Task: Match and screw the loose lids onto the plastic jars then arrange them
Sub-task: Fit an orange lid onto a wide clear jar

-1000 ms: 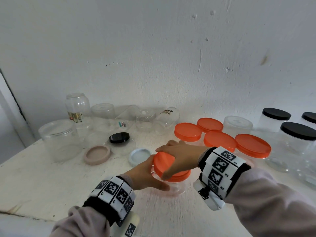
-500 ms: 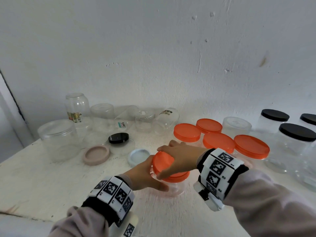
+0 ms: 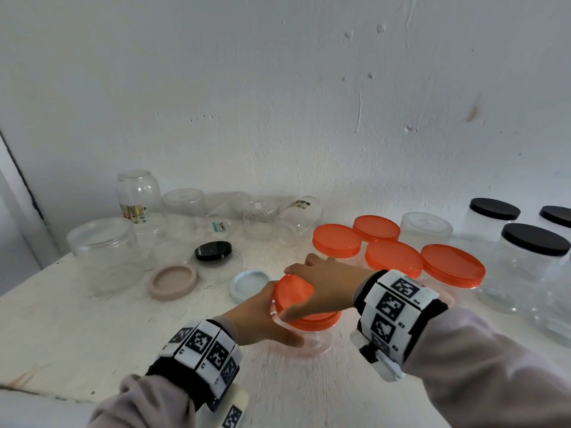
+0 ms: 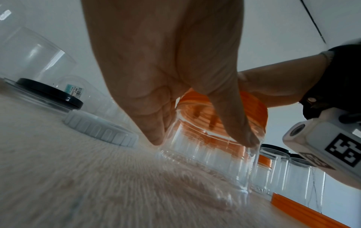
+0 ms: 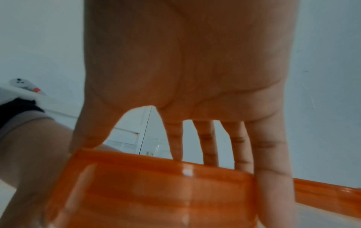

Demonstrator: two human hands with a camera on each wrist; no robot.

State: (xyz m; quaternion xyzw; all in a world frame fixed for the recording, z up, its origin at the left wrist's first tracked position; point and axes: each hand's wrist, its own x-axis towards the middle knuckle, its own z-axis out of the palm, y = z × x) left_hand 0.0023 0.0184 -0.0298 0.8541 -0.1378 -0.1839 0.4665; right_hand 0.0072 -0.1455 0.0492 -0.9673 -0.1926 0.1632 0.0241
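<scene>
Left hand: the left hand point(image 3: 262, 316) wraps its thumb and fingers round the side wall of the clear plastic jar point(image 3: 312, 338), which stands on the white table point(image 3: 77, 329) at the near centre.
Right hand: the right hand point(image 3: 327, 288) lies over the orange lid point(image 3: 296, 296) from above, thumb and fingers curled down round its rim, gripping it.
Lid and jar: the orange lid sits on top of the clear plastic jar; whether it is fully threaded I cannot tell.
Loose lids: just beyond the hands lie a pale blue lid point(image 3: 250, 284), a beige lid point(image 3: 173, 281) and a black lid point(image 3: 213, 250) resting on a clear disc.
Capped jars: four orange-lidded jars point(image 3: 394, 262) stand close together to the right, with black-lidded jars point(image 3: 534, 242) further right.
Far row: open clear jars point(image 3: 105, 254) cluster by the wall point(image 3: 278, 103), some upside down or lying on their sides.
</scene>
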